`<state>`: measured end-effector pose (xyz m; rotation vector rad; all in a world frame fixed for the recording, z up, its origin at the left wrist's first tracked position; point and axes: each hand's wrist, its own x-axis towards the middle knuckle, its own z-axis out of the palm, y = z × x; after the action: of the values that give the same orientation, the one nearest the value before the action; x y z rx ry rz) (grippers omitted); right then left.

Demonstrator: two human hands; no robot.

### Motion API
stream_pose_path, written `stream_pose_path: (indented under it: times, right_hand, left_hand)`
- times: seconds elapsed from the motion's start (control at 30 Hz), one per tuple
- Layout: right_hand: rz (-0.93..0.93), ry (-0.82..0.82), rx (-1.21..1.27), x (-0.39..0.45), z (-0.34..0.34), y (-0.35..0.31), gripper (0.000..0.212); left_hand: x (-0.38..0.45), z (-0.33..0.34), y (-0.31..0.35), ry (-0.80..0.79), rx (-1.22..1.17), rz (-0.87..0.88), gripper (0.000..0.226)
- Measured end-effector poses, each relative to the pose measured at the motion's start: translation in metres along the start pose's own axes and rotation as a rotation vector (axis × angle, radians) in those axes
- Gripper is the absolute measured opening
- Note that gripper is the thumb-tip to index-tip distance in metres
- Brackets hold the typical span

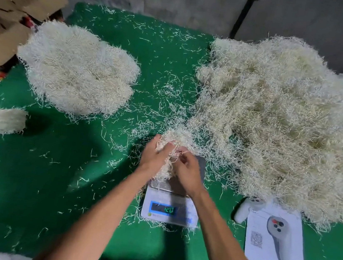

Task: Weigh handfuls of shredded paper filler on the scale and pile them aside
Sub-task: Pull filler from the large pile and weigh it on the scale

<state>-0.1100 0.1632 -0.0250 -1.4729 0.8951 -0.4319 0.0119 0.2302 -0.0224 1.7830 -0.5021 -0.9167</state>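
holding a handful of shredded paper (176, 139) over the scale (170, 206), left hand (155, 154) and right hand (185, 166) curl around it. likely very light, springy, shedding (strands scatter); cup from both sides underneath.

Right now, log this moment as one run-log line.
left hand: holds cream shredded paper handful | right hand: pinches its strands | white digital scale: under handful | weighed pile: left
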Motion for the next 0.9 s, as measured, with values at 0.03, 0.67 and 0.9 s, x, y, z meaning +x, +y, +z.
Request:
stream_pose_path:
  times: [0.03,0.67,0.9]
  right_hand:
    - [0.014,0.020,0.038,0.006,-0.006,-0.006,0.012]
    - [0.253,0.371,-0.222,0.134,-0.164,-0.056,0.037]
    - [0.211,0.257,-1.304,0.092,-0.147,-0.050,0.026]
  left_hand:
    - [0.006,-0.004,0.000,0.003,-0.003,0.015,0.078]
    - [0.020,-0.024,0.004,-0.024,0.171,-0.126,0.081]
    - [0.015,0.016,0.004,0.023,0.070,-0.134,0.069]
